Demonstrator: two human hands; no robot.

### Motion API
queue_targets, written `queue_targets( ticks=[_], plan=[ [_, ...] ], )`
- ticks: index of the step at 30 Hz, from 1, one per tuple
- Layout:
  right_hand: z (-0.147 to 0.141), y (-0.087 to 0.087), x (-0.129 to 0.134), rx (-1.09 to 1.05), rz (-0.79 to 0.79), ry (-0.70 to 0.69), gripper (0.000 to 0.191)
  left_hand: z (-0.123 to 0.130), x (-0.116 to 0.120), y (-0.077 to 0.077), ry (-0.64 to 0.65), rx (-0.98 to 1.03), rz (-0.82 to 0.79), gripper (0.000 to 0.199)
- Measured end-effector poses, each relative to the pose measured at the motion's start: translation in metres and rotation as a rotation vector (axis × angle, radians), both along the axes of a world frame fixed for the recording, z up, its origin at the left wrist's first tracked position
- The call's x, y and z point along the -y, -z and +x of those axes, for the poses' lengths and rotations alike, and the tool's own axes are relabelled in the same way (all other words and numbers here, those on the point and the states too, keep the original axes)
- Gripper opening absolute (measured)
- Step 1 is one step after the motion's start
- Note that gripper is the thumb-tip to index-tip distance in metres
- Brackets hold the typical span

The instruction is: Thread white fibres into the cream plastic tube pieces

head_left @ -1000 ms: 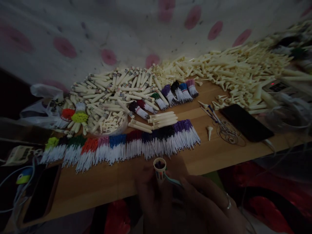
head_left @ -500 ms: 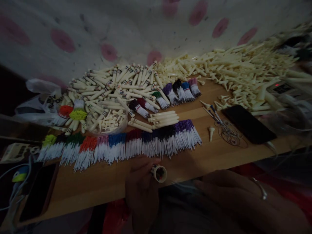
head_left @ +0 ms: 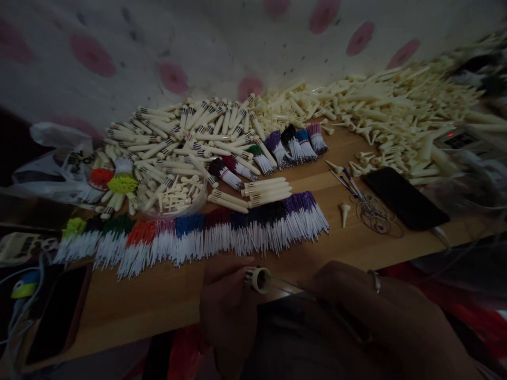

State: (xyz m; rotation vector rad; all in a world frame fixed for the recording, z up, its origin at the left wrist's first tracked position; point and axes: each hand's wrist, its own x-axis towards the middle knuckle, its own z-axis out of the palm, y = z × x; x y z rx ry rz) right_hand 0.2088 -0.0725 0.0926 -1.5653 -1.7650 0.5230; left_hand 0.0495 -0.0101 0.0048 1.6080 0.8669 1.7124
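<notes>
My left hand [head_left: 229, 306] is closed around a cream multicolour pen barrel [head_left: 260, 280], its open round end facing right; dark slots show beside the fingers. To the right, my right hand [head_left: 356, 306], with a ring on one finger, is closed on what look like thin tweezers [head_left: 285, 286]. Their two slender prongs point at the barrel's opening; the rest is hidden in the dim light. Just behind the hands lies a long row of white pen refills [head_left: 216, 237] with coloured ends, sorted by colour.
Behind the row lie slotted pen barrels [head_left: 225, 138], a clear tub of small cream parts [head_left: 180, 196] and banded refill bundles [head_left: 280, 150]. Cream cone-shaped parts [head_left: 380, 100] are heaped at right. Phones lie at right [head_left: 404, 199] and left [head_left: 59, 311]. Rubber bands [head_left: 374, 215] lie nearby.
My right hand has moved left and up, bringing the thin prongs to the barrel's opening. The barrel in my left hand has turned slightly so its open end faces further right.
</notes>
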Motion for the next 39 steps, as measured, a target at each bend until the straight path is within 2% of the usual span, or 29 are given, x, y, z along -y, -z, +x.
queue_targets(
  ticks=[4, 8, 14, 21, 24, 30, 39],
  plan=[
    [0.0, -0.005, -0.004, -0.014, -0.02, -0.015, 0.019, 0.0, 0.004, 0.001, -0.02, -0.007, -0.054, 0.037],
    [-0.004, -0.005, -0.006, -0.053, -0.047, 0.004, 0.019, 0.001, 0.002, 0.001, -0.032, -0.008, -0.025, 0.032],
    [-0.01, 0.002, -0.003, -0.018, -0.077, 0.052, 0.019, -0.002, 0.001, 0.002, -0.01, -0.053, -0.043, 0.034],
    [-0.011, 0.014, -0.007, 0.047, 0.003, 0.013, 0.02, -0.005, -0.004, 0.003, -0.008, -0.069, -0.052, 0.029],
    [-0.009, 0.016, -0.008, 0.021, 0.03, 0.002, 0.021, -0.009, -0.006, 0.003, 0.013, -0.13, -0.023, 0.033],
    [-0.007, 0.02, -0.001, -0.083, -0.047, 0.025, 0.015, -0.014, -0.009, 0.002, 0.02, -0.19, 0.03, 0.041],
    [-0.004, 0.013, 0.0, -0.149, -0.036, 0.059, 0.017, -0.012, -0.007, 0.0, -0.006, -0.259, 0.033, 0.035]
  ],
)
